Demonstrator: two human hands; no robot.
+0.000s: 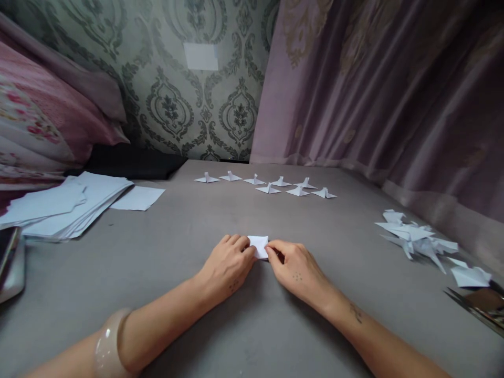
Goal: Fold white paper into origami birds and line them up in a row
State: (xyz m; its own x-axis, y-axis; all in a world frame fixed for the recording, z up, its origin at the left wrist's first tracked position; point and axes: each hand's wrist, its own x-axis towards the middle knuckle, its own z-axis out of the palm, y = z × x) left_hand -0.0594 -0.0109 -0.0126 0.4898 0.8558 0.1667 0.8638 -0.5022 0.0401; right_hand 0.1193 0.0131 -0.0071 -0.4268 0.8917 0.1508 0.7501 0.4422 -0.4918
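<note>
A small folded square of white paper [259, 245] lies between my hands on the grey table. My left hand [231, 258] grips its left side, fingers curled over the edge and partly hiding it. At the right edge, my right hand [296, 265] pinches the paper between thumb and forefinger. Past the hands, several folded white paper figures [269, 188] stand in loose rows, their flat points spread to the sides.
A stack of white paper sheets [79, 205] lies at the left, with a single sheet [138, 198] beside it. On the right is a heap of folded paper pieces [417, 236], near a pair of scissors [472, 310]. A dark phone-like object [8, 249] sits at the left edge.
</note>
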